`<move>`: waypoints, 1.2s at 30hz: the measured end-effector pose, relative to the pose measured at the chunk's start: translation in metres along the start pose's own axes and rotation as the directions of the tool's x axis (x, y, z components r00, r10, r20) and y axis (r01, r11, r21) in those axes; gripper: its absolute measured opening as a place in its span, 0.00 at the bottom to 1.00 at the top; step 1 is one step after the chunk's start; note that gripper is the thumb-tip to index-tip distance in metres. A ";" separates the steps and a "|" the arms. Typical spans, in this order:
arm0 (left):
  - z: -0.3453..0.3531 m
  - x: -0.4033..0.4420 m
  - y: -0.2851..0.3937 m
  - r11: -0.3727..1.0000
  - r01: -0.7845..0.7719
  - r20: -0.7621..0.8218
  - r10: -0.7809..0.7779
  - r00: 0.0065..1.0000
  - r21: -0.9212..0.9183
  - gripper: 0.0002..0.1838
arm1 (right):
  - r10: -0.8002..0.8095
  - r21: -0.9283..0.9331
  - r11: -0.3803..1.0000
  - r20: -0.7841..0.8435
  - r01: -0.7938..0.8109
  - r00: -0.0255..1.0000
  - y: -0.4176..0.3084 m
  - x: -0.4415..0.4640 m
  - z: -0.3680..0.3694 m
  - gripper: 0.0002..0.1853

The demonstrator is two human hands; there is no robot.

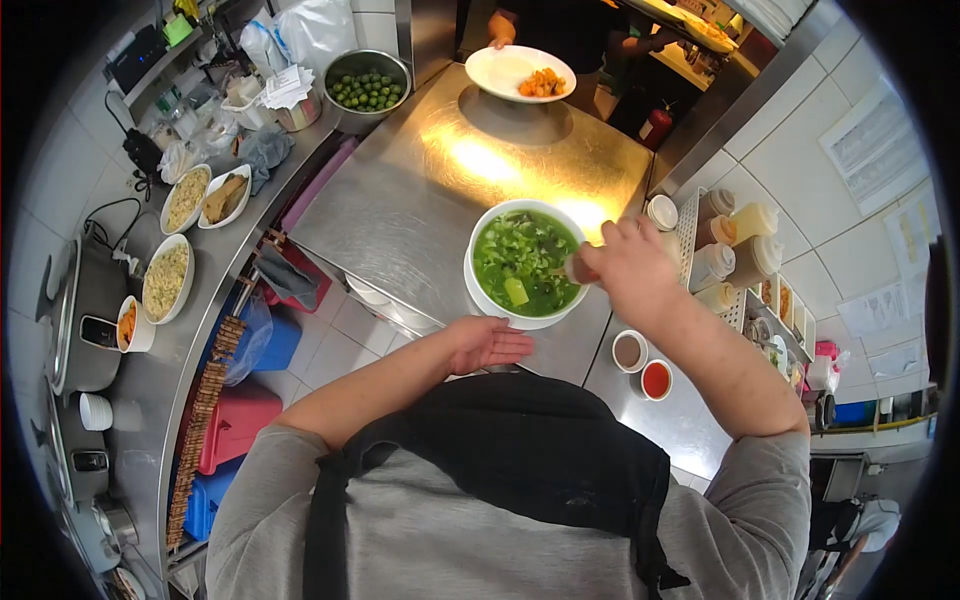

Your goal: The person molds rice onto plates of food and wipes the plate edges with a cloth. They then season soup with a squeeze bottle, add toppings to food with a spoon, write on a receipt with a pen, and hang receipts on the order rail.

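Observation:
A white bowl of green soup (pixel 527 258) with chopped greens and a pale yellow-green chunk stands on a white plate (pixel 476 292) on the steel counter (pixel 390 215). My right hand (pixel 637 266) is closed at the bowl's right rim, around a small reddish container (pixel 580 268) whose shape is mostly hidden by the fingers. Just below the bowl's lower left edge, my left hand (pixel 490 344) lies palm up with its fingers stretched out, holding nothing. Two small sauce cups, one brown (pixel 628 350) and one red (pixel 656 380), sit below my right forearm.
Across the counter, another person's hand (pixel 501 28) holds a white plate with orange food (pixel 541 84). A metal bowl of green limes (pixel 367 90) is at the upper left. Sauce bottles (pixel 754 258) stand at right. Food dishes (pixel 167 279) line the left counter.

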State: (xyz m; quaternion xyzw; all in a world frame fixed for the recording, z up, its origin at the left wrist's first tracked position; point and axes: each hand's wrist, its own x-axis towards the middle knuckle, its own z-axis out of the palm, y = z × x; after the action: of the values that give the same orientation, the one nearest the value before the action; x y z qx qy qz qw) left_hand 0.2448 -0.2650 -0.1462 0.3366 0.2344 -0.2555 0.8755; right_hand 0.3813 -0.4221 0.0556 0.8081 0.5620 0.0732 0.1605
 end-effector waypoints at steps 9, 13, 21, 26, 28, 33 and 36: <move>0.013 0.007 0.001 0.976 -0.060 -0.099 0.040 0.994 -0.210 0.21 | 0.090 -0.110 0.990 0.016 -0.088 0.996 0.025 0.013 -0.002 0.13; 0.012 0.016 0.012 0.963 -0.128 -0.134 0.098 0.986 -0.238 0.21 | 0.214 0.155 0.964 0.033 -0.216 0.976 0.022 -0.017 0.016 0.23; 0.002 0.065 0.061 0.951 -0.237 -0.200 0.197 0.960 -0.199 0.23 | 0.543 0.924 -0.369 0.127 0.100 0.830 0.025 -0.054 0.041 0.33; 0.010 0.079 0.105 0.944 -0.266 -0.256 0.213 0.943 -0.194 0.22 | 0.825 0.907 -0.167 -0.086 0.387 0.558 0.064 -0.115 -0.009 0.36; 0.008 0.087 0.120 0.942 -0.288 -0.266 0.236 0.935 -0.175 0.22 | 0.852 0.948 0.006 -0.172 0.319 0.494 0.091 -0.134 -0.013 0.36; 0.002 0.104 0.144 0.940 -0.319 -0.296 0.273 0.916 -0.120 0.22 | 0.939 0.883 0.329 -0.270 -0.334 0.211 0.123 -0.152 -0.012 0.30; 0.003 0.104 0.154 0.937 -0.341 -0.360 0.295 0.885 -0.070 0.21 | 0.938 0.931 0.323 -0.291 -0.170 0.188 0.148 -0.157 0.043 0.29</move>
State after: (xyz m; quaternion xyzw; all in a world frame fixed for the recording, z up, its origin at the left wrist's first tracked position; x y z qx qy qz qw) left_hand 0.4181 -0.1978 -0.1328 0.3514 0.3414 -0.0297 0.8712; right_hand 0.4686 -0.6229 0.0755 0.7977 0.1353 0.2766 -0.5185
